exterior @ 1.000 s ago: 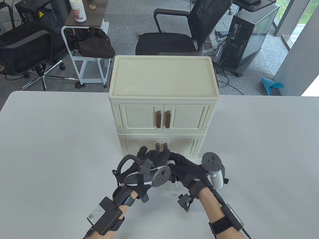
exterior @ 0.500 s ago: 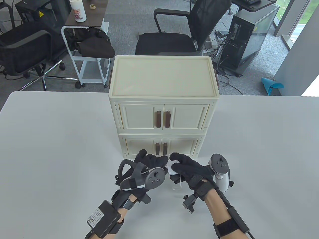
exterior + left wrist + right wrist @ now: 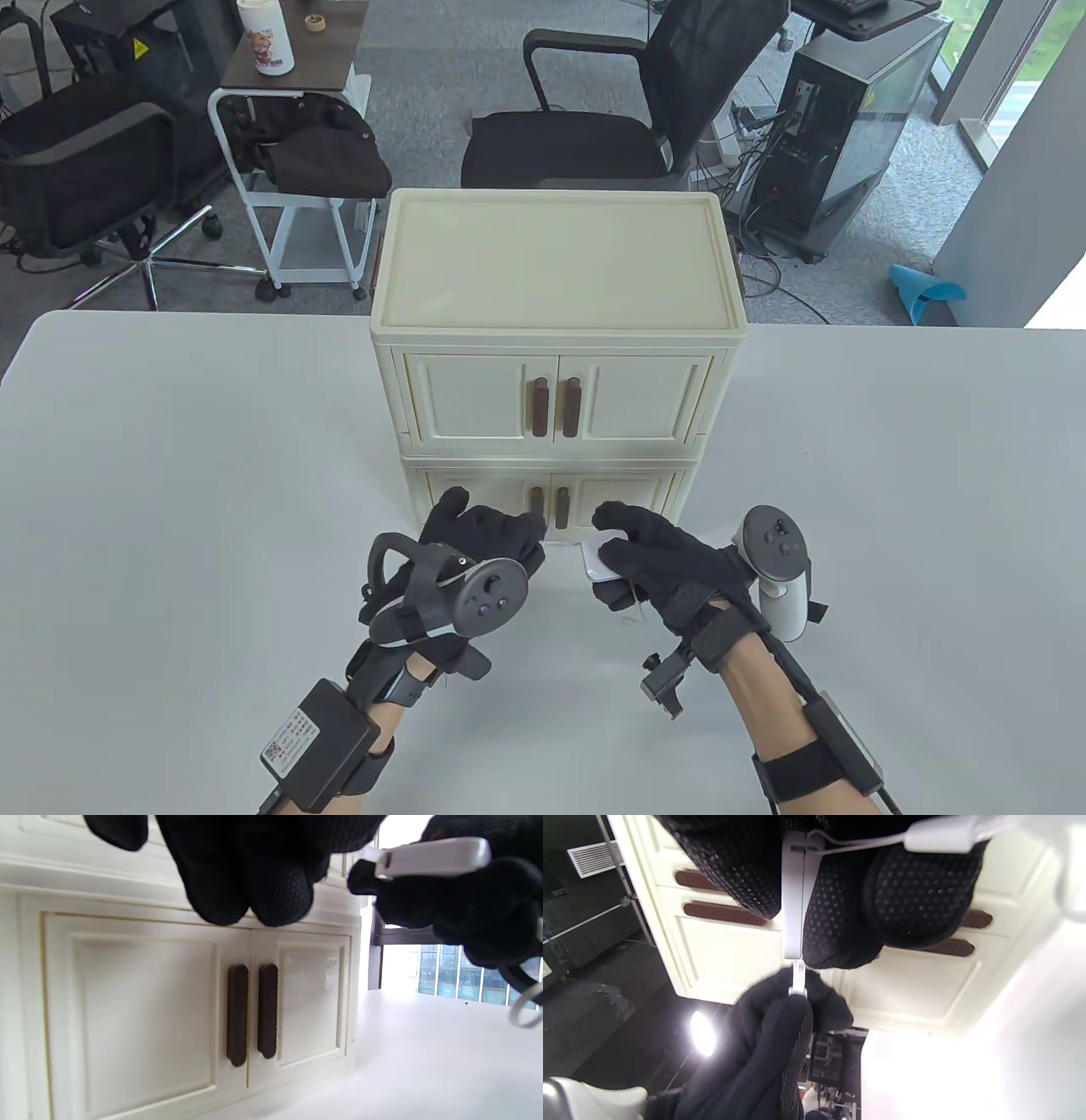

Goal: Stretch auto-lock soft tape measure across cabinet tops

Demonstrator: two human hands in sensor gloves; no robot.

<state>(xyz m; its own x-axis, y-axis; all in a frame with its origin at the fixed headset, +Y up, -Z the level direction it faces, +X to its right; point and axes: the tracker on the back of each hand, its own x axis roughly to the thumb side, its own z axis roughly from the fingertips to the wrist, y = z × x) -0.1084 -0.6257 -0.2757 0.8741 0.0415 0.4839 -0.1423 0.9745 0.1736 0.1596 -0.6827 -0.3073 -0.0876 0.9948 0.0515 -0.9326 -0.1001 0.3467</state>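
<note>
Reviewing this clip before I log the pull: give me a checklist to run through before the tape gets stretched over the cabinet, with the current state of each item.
1. Right hand grips the tape case: ok.
2. Left hand fingers pinch the tape tab: ok.
3. Tape drawn out to span length: not ok, only a short piece shows.
4. Tape raised to the cabinet top: not ok, hands sit low by the lower doors.
5. Cabinet top bare: ok.
6. Auto-lock working: cannot tell.

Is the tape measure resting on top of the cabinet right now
No, the right hand holds the white tape measure low in front of the cabinet, whose top is bare.
</note>
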